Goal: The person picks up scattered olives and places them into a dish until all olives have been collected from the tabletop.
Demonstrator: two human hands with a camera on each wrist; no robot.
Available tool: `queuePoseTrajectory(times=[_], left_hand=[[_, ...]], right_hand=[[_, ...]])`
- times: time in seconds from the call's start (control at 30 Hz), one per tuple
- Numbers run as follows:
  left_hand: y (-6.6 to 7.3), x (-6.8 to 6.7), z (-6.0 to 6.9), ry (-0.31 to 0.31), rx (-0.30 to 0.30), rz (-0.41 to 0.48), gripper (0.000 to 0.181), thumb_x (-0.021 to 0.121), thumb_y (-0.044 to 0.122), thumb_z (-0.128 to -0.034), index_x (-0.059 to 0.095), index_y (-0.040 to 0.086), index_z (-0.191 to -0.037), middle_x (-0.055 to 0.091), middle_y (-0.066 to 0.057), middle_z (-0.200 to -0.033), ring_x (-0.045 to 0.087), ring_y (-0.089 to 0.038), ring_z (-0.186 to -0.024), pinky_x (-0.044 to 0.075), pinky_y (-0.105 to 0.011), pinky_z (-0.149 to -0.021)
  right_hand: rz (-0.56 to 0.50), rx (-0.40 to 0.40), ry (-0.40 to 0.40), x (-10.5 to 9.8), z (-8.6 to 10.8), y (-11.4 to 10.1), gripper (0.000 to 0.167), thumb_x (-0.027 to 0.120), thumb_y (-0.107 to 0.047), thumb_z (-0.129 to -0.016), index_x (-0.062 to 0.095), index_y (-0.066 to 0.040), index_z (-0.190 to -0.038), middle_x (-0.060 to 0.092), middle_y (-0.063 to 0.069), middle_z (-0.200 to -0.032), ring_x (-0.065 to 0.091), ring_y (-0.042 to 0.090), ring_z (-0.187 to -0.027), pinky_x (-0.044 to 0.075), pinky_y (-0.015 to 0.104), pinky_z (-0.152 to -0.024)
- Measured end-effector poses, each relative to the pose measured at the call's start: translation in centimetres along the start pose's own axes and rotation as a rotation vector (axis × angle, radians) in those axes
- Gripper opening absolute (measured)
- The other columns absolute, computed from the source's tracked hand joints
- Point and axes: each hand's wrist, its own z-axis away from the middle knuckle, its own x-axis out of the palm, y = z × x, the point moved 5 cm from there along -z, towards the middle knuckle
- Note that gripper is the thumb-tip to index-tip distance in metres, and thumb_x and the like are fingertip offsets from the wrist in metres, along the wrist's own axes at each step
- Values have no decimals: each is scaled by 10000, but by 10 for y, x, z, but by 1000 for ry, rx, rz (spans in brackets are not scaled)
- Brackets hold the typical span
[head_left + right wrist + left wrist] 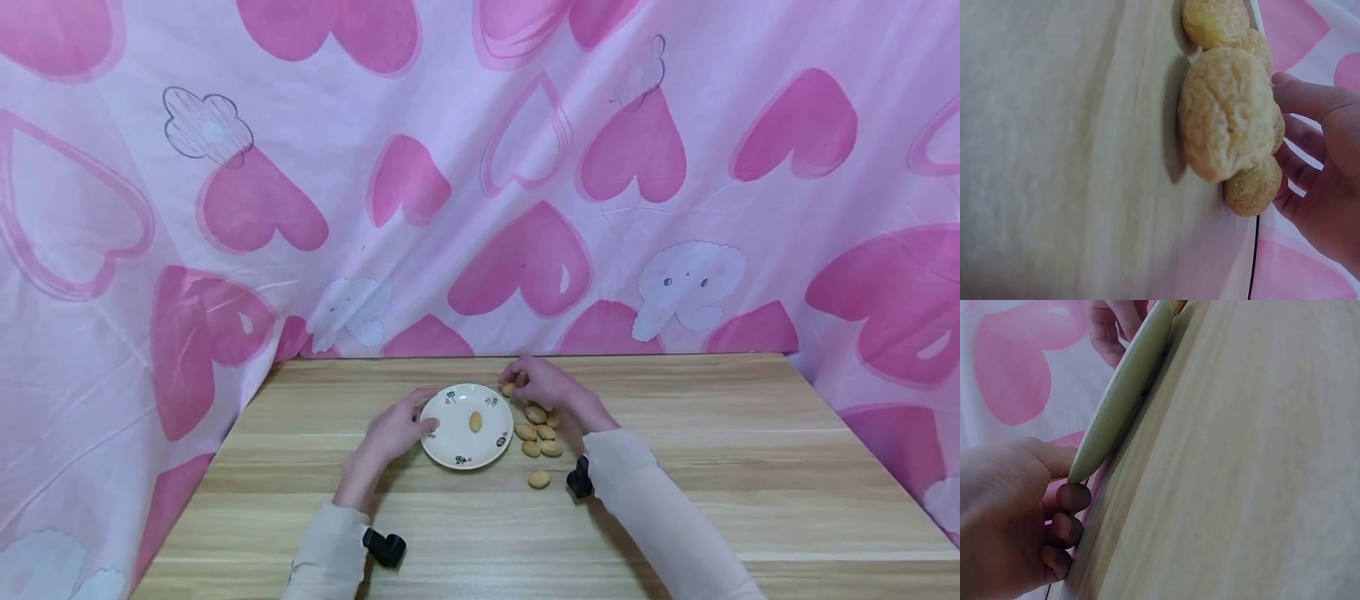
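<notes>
A white plate (450,446) with small dark printed figures stands on the table, and one tan walnut (476,422) lies in it. My left hand (396,429) grips the plate's left rim, thumb on top and fingers beneath, as the left wrist view shows of the hand (1016,512) and the plate's underside (1119,403). Just beyond the plate's right rim, my right hand (551,385) pinches another walnut (507,389) with thumb and fingertips. Several walnuts (527,432) lie clustered below that hand. Close up, one wrinkled walnut (1227,115) partly covers others and the right fingertips.
A single walnut (539,479) lies apart, nearer the front. The wooden table (750,467) ends at the back against a pink heart-patterned cloth (517,258), which also hangs at both sides. Each sleeve carries a small black wrist camera (385,547).
</notes>
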Motion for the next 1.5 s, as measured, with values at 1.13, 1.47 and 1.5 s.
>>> queuePoseTrajectory(times=[1.13,1.47,1.5], left_hand=[[0,1,1,4,-4,-17,564,695,306,-910,511,275,-1442,733,-37,-1105,654,-227,-1060,424,-566,-988],[0,0,1,4,-4,-16,564,697,309,-908,513,273,-1440,732,-47,-1110,649,-243,-1086,414,-577,-1002],[0,0,1,4,-3,-18,563,698,308,-908,514,271,-1439,732,-45,-1105,649,-239,-1079,419,-572,-996]], right_hand=[[35,-34,57,-2,11,-9,243,683,-60,-858,762,-177,-1056,690,-24,-1095,596,135,-846,515,293,-732],[11,-25,47,2,20,-19,221,724,-104,-868,755,-166,-1077,659,-24,-1035,585,136,-829,512,298,-724],[11,-28,44,2,21,-20,221,726,-106,-870,754,-162,-1082,654,-23,-1028,584,135,-819,510,295,-719]])
